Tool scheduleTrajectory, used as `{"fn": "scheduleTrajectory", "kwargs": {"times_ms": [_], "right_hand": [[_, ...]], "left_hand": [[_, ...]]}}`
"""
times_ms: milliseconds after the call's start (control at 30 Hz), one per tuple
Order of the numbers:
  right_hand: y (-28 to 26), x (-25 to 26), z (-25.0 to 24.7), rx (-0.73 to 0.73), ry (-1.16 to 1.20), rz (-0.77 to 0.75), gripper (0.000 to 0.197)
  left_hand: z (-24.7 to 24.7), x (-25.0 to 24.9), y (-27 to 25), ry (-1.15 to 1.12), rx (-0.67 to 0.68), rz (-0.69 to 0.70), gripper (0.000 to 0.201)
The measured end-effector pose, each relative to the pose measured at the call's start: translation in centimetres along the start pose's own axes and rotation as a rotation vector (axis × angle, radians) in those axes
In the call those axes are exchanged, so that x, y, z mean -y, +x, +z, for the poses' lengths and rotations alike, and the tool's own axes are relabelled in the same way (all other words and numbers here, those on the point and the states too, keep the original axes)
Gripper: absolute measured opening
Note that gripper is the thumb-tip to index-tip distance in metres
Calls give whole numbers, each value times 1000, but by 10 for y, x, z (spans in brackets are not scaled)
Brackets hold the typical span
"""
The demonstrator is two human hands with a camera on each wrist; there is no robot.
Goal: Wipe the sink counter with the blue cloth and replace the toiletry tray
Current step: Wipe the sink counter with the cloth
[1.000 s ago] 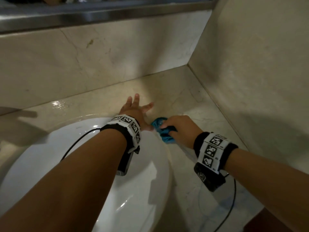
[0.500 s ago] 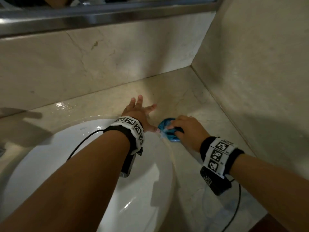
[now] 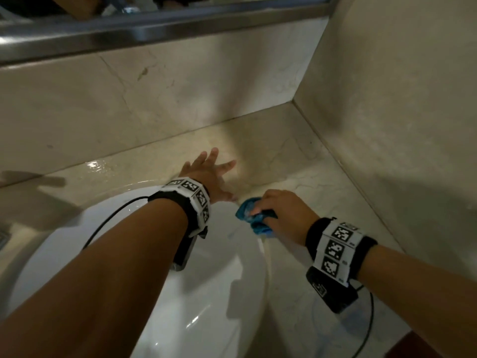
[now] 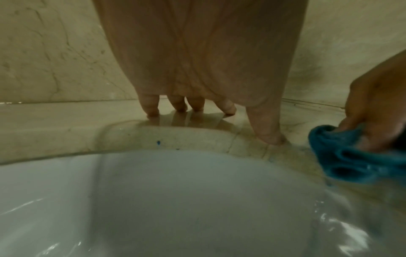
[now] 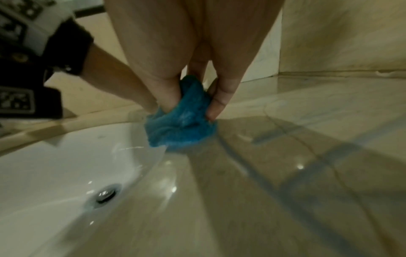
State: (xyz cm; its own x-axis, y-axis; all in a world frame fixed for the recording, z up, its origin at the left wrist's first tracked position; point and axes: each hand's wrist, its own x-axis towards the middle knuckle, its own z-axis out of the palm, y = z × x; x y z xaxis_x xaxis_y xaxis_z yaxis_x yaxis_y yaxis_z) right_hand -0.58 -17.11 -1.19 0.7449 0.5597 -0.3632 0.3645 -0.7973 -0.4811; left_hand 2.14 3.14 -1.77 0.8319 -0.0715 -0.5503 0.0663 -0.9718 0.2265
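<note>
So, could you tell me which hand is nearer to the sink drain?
Right. The right hand holds the blue cloth at the basin's rim, with the drain close below it; the left hand rests on the counter behind the basin.

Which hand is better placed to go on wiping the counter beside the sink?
The right hand. It already grips the blue cloth at the sink's edge. The left hand holds nothing; its spread fingers rest on the counter.

White basin (image 3: 206, 293) at lower left, chrome drain (image 5: 105, 193) inside. Marble walls (image 3: 400, 112) at right and rear. Steel ledge (image 3: 154, 29) along top.
</note>
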Motion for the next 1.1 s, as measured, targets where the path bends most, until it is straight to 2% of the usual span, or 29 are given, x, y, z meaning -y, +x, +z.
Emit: {"fn": "scheduleTrajectory", "kwargs": {"times_ms": [33,100,167,233,333,433,567,633,700,800,867,933,1000,1100], "right_hand": [[4,-5,-7,-9,17,-1,32],[20,-18,-24,-142,19,25,33],[40,-36,-40,-309,-16,110,37],[56,-51,-49,-381,-57,215,42],[68,-55,-47,-351,-73,270,45],[62,-33,-31,-295,-4,149,41],[26,-3,-4,-176,33,14,34],[17,-7,-5,-68,17,-17,37],[19,-18,-18,-72,69,-10,40],[36,-44,-44,-313,54,84,38],[49,-62,-60,-401,-21,199,42],[55,-77,-73,-392,-86,307,46],[55,-88,-75,-312,-96,397,49],[41,-80,-58,-238,-88,403,50]], "left_hand": [[1,1,0,-13,-4,0,92],[2,2,3,-33,-4,2,92],[3,3,5,-36,-2,3,92],[3,3,6,-30,-2,5,92],[4,5,6,-26,-1,13,92],[4,5,8,-40,-4,16,93],[2,2,5,-14,-2,3,96],[-1,-1,4,0,14,-17,99],[-4,-4,4,2,29,-33,101],[-6,-5,6,-15,35,-45,102],[-6,-4,6,-23,31,-48,103],[-6,-5,7,-12,18,-47,104],[-5,-5,9,0,2,-46,105],[-5,-5,11,15,4,-38,107]]}}
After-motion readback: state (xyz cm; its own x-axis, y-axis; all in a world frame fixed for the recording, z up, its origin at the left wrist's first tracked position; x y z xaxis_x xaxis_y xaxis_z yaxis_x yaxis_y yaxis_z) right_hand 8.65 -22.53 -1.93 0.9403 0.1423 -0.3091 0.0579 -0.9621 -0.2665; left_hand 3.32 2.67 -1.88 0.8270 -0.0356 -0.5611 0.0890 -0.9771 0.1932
